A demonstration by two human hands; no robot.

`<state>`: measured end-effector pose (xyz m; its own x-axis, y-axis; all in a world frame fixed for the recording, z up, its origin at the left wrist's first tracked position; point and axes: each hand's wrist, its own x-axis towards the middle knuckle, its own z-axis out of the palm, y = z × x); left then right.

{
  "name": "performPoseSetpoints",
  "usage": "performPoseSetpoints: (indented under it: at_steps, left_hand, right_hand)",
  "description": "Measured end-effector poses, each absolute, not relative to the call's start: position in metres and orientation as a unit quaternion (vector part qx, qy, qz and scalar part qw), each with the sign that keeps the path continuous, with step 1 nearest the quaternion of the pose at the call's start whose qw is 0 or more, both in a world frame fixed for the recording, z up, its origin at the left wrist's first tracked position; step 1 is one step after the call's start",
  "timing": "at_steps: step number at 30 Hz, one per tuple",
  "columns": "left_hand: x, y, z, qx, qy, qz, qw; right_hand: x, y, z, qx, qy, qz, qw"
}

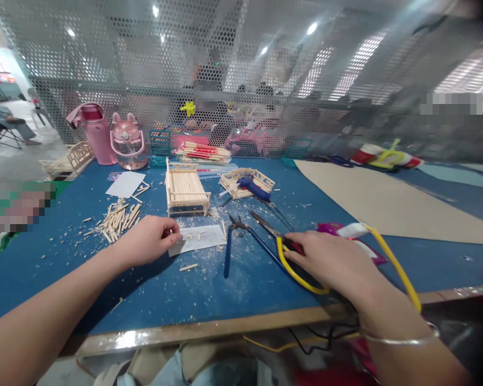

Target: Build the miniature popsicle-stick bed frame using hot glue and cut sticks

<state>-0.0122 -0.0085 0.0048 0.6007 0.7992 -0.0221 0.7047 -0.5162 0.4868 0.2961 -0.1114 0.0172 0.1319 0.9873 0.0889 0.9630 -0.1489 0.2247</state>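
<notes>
- at the near middle of the table (153,300), our left hand (155,238) bends over the left end of a white paper strip (209,238), fingers curled; we cannot tell whether that grip pinches the paper or only rests against it.
- to the right, our right hand (334,260) lies over the yellow-looped handles of the scissors (265,223); some fingers are hidden, so we cannot tell how firmly this grip closes.
- the strip could spill its loose wood bits if we tilted or tugged it, since nothing visible fastens them.
- swinging the scissors left could knock the cutters (227,252), whose blue handles lie spread just beside.
- a careless reach far could catch the glue gun (255,188), perched on a stick frame (229,178); if hot, it might burn us, and its weight could strain thin joints.
- the strip looks thin and flat; the scissors have long, tapering metal blades.
- far of the strip stands a slatted stick bed (187,187); near left of that, short, pale sticks (118,220) heap amid gritty crumbs.
</notes>
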Motion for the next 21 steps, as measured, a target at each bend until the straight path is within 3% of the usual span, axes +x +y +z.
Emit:
performPoseSetpoints:
  at_steps: [3,8,11,17,21]
  left_hand:
    - [-0.011,-0.009,0.003,0.867,0.427,0.114,0.23]
    - [-0.009,-0.012,-0.001,0.877,0.384,0.156,0.244]
    - [-0.009,-0.01,-0.003,0.866,0.369,0.176,0.287]
    - [-0.009,-0.007,-0.006,0.789,0.357,0.172,0.47]
    - [-0.008,-0.008,-0.005,0.751,0.357,0.183,0.525]
  right_hand:
    - [0.27,-0.107,0.036,0.696,0.703,0.137,0.039]
    - [0.202,-0.07,0.046,0.472,0.878,-0.015,-0.079]
    - [0.177,-0.045,0.034,0.38,0.919,-0.04,-0.094]
    - [0.18,-0.035,0.008,0.317,0.927,-0.028,-0.197]
    - [0.182,-0.039,0.004,0.335,0.909,-0.031,-0.247]
